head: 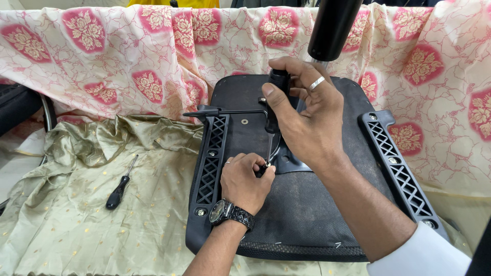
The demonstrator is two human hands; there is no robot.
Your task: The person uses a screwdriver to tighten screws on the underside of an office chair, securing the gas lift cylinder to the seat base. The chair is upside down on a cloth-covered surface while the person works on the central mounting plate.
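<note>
An upturned black office chair seat point(307, 204) lies on a cloth-covered surface, its metal mechanism plate point(291, 162) facing up. My right hand point(307, 115) grips the black handle of a screwdriver point(276, 102) held upright, tip down on the plate. My left hand point(245, 181), with a wristwatch and a ring, pinches a small screw at the screwdriver's tip point(267, 164). The screw itself is mostly hidden by my fingers. A black gas-lift cylinder point(332, 25) rises from the mechanism behind my right hand.
A second black-handled screwdriver point(118, 190) lies on the olive-green cloth point(76, 214) to the left. Black plastic armrest brackets point(209, 163) point(399, 168) run along both sides of the seat. Pink floral fabric point(128, 61) covers the back. Another chair's edge point(20, 105) shows far left.
</note>
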